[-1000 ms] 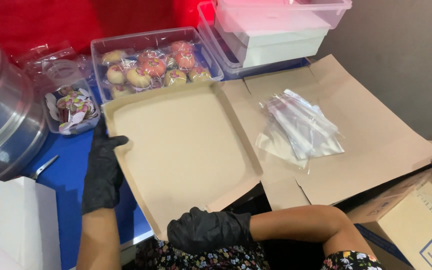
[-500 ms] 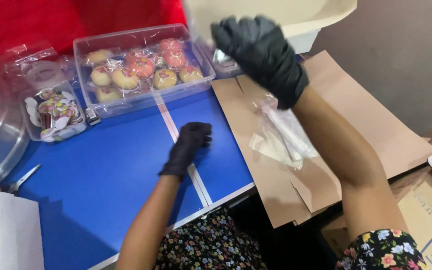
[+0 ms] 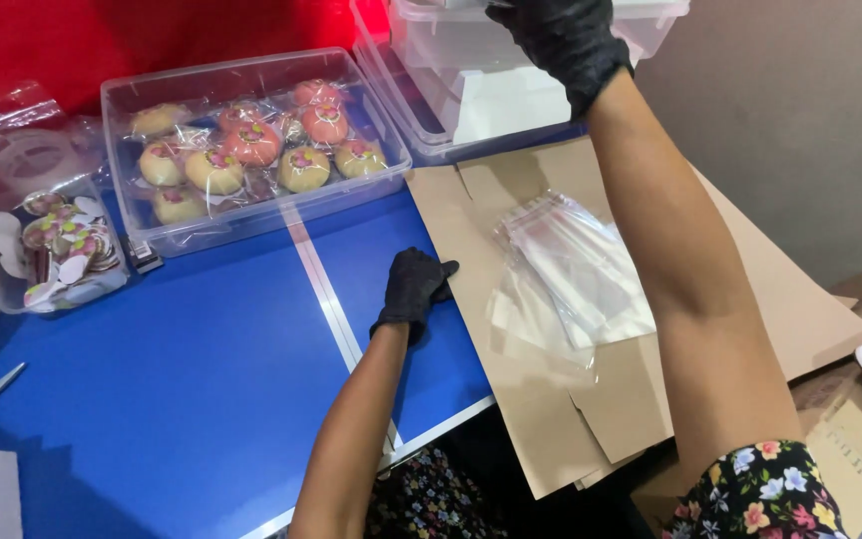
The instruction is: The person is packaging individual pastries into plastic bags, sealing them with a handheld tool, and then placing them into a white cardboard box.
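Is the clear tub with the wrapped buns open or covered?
Open. The clear tub shows no lid across its rim, and the wrapped buns lie exposed inside.

Both the left hand [image 3: 413, 289] and the right hand [image 3: 559, 38] wear matt black gloves of thin rubbery material. The table [image 3: 202, 379] is smooth, slightly glossy blue. The flattened cardboard [image 3: 551, 419] is matt brown, the bags [image 3: 571, 269] on it clear, glossy film. The containers [image 3: 251, 215] are transparent hard plastic.
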